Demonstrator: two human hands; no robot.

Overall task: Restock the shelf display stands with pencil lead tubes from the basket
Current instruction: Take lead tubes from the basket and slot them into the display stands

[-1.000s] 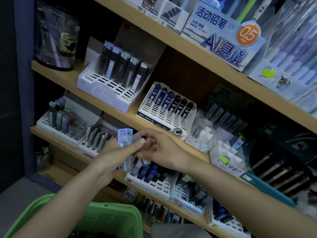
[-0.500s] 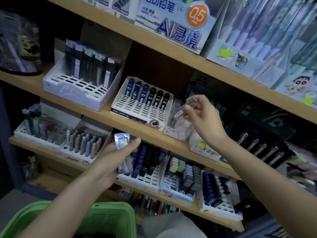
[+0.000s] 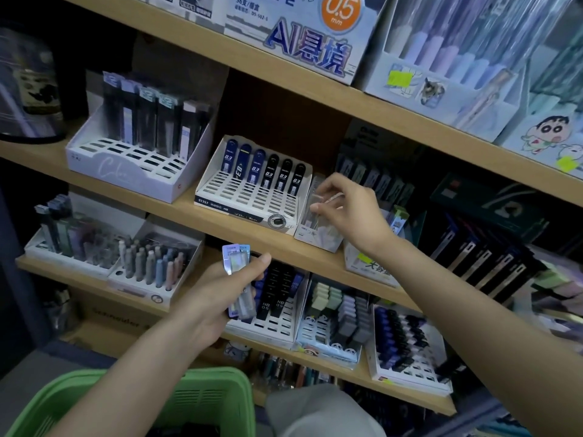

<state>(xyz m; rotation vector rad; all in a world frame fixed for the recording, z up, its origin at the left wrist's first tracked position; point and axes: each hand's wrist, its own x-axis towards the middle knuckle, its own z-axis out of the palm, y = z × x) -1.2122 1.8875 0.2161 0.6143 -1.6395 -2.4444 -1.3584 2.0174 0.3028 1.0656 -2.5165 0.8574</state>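
the left hand (image 3: pixel 214 301) holds a small bundle of pencil lead tubes (image 3: pixel 238 272), its grip clamped round them with the thumb across their front, before the lower shelf's hb stand (image 3: pixel 277 323). the right hand (image 3: pixel 353 216) reaches to the middle shelf (image 3: pixel 183 212), its grip pinched on one clear tube (image 3: pixel 318 200), blurred and tilted, just above a small white display stand (image 3: pixel 315 239); whether tube and stand touch cannot be told. that stand sits just beside the slotted 0.3 stand (image 3: pixel 249 197). the green basket (image 3: pixel 202 392) lies low, under the left forearm.
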